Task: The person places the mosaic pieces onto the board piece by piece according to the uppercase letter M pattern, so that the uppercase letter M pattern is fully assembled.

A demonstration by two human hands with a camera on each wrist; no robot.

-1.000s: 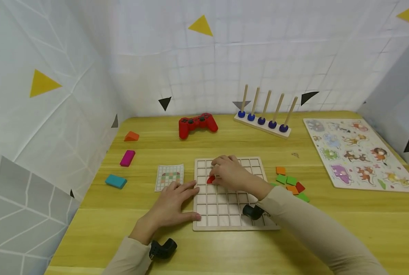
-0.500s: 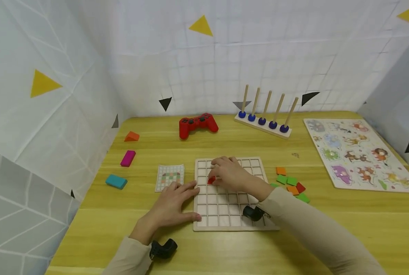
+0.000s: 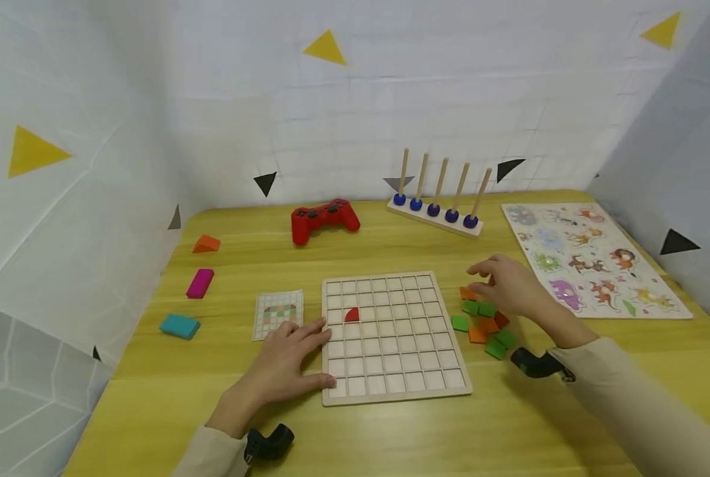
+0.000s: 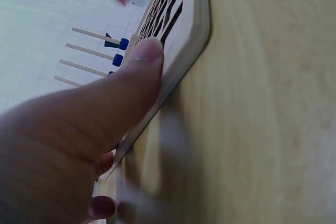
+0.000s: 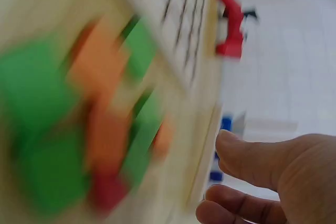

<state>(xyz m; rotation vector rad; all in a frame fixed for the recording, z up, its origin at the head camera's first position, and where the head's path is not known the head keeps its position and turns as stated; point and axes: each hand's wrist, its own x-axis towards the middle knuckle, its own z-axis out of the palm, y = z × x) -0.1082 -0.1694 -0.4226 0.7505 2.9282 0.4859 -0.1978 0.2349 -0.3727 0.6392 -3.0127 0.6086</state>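
A wooden grid board (image 3: pixel 391 391) lies on the yellow table, with one red quarter-circle tile (image 3: pixel 352 315) set in a cell near its left side. My left hand (image 3: pixel 289 361) rests flat at the board's left edge, thumb pressed on the edge (image 4: pixel 178 51), fingers straight. My right hand (image 3: pixel 501 285) hovers with relaxed fingers over a pile of green, orange and red tiles (image 3: pixel 483 324) right of the board, holding nothing. The right wrist view shows the blurred tiles (image 5: pixel 79 129) and my loosely extended fingers (image 5: pixel 252 166).
A small pattern card (image 3: pixel 279 313) lies left of the board. Teal (image 3: pixel 179 326), magenta (image 3: pixel 200 283) and orange (image 3: pixel 206 244) blocks sit at the left. A red game controller (image 3: pixel 324 220), a peg rack (image 3: pixel 438 209) and an animal puzzle (image 3: pixel 587 262) lie farther back and right.
My right hand left the red tile in its cell and moved right, off the board, to above the tile pile. The left hand stayed at the board's edge. The head view shifted slightly.
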